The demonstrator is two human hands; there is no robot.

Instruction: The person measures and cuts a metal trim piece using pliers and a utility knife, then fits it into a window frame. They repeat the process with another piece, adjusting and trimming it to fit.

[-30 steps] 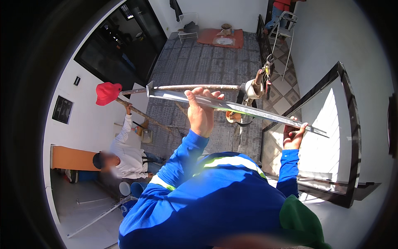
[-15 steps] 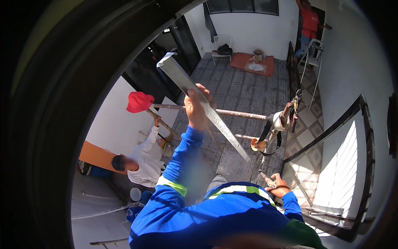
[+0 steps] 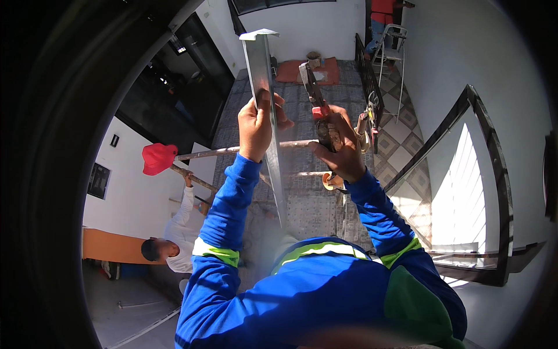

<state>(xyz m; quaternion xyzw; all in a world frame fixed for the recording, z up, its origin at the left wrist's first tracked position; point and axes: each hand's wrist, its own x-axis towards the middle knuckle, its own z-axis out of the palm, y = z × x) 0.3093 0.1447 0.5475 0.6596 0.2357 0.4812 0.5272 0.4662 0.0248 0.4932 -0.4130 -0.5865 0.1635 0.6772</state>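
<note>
head view: left hand [image 3: 256, 129] closed round long silvery metal channel [image 3: 256, 67], thumb on near face; channel reaches ahead of hand and back past wrist toward body. right hand [image 3: 343, 146] wrapped round hand tool [image 3: 319, 112] with red band, its head pointing away from body, beside channel, apart from it. any lettering on channel or tool too small to read. red cap [image 3: 159, 159] on pipe end, left of left hand; dark-framed panel [image 3: 494, 152] right of right hand.

Building site with stepladder [image 3: 390, 53], scaffold pipe [image 3: 214, 153]
</note>
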